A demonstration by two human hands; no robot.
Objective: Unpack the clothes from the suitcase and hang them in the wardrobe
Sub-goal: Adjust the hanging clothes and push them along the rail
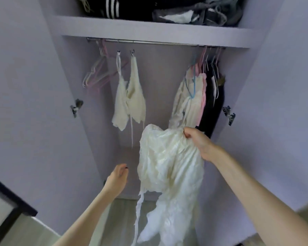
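I face an open lilac wardrobe (43,86) with a metal rail (149,42) under a shelf. My right hand (197,141) grips the top of a crumpled cream-white garment (169,166), which hangs down in front of the wardrobe floor with thin ties dangling. Its upper end runs up toward the clothes on the right of the rail. My left hand (116,178) is lower left of the garment, fingers loosely curled, holding nothing and not touching it. A cream lace top (130,98) hangs from two clips at the middle left. The suitcase is out of view.
Empty pink and white hangers (96,73) hang at the rail's left end. White, pink and black clothes (203,93) crowd the right end. Folded dark garments (158,8) fill the top shelf. Both doors stand open. A dark furniture edge (9,197) sits at lower left.
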